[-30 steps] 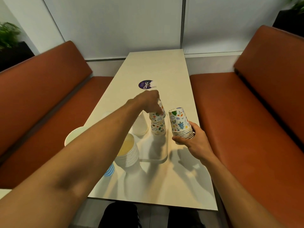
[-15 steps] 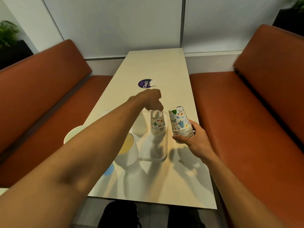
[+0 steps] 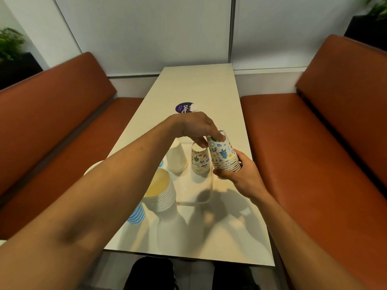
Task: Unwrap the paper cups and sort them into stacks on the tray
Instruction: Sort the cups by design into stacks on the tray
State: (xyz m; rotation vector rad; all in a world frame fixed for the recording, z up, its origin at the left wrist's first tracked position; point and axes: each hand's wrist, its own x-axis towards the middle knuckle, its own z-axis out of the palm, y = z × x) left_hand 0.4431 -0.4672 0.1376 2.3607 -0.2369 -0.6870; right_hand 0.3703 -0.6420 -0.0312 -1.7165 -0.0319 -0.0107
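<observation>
Left hand (image 3: 194, 126): a second ago you held one printed cup over the tray stack (image 3: 200, 160); that cup now sits on it, released. The hand has since shifted right, and its fingertips pinch the top cup of the held stack (image 3: 223, 153).
Right hand (image 3: 240, 174): it has brought the held stack left, nearer the tray stack.

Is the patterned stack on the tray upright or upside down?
Upside down: the patterned stack has layered rims at its bottom, on the tray.

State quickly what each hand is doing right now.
Left hand: pinching the top of the patterned cup stack.
Right hand: gripping that same stack's lower end.
</observation>
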